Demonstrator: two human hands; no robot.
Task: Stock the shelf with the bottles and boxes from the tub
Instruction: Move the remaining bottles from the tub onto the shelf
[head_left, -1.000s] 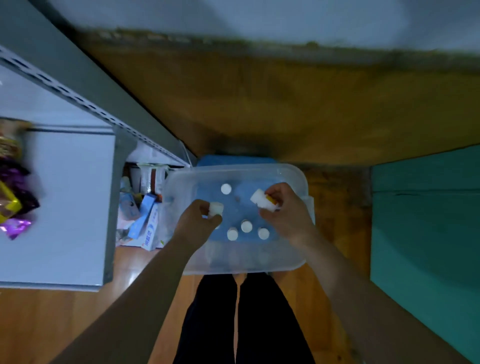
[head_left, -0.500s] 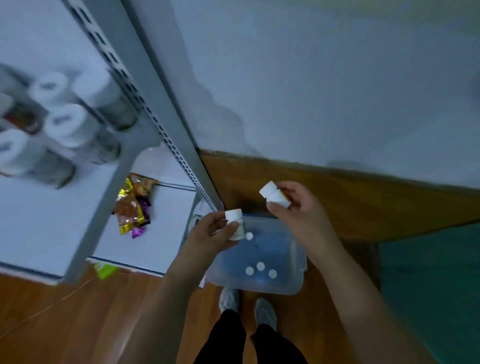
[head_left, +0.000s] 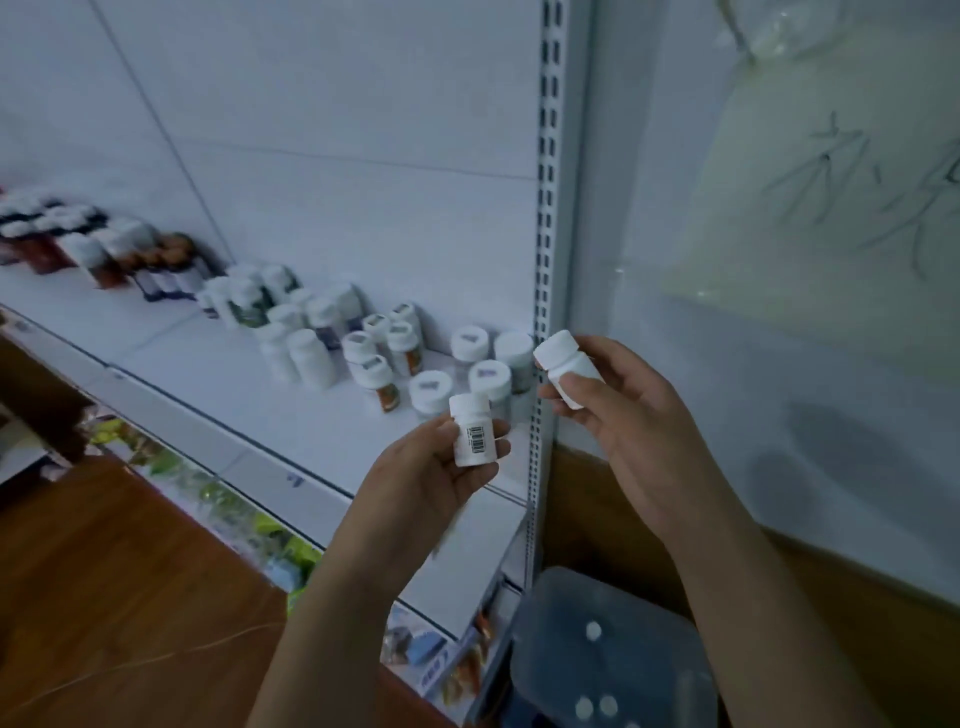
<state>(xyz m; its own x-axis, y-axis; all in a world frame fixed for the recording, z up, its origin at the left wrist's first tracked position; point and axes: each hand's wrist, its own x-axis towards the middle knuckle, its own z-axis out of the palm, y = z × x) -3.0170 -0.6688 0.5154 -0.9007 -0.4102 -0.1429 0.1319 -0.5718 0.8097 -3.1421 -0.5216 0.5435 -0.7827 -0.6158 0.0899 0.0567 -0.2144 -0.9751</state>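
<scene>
My left hand (head_left: 431, 475) grips a small white bottle (head_left: 471, 435) upright, its barcode label facing me, just in front of the white shelf (head_left: 208, 374). My right hand (head_left: 623, 415) holds a second white bottle (head_left: 566, 366) tilted, close to the shelf's perforated upright post (head_left: 545, 260). Both bottles hover near the shelf's right end, where several white-capped bottles (head_left: 483, 374) stand. The clear tub (head_left: 597, 649) sits on the floor below, with a few white-capped bottles (head_left: 595, 704) inside.
More bottles (head_left: 291, 322) and dark jars (head_left: 104, 249) line the back of the shelf to the left. Packets and boxes (head_left: 431, 660) fill the lower shelf. A white wall with writing (head_left: 831, 208) rises on the right; wooden floor (head_left: 104, 571) lies at lower left.
Both hands lifted a bottle each out of the tub and up to shelf height. My view swung from the tub on the floor up to the stocked shelf.
</scene>
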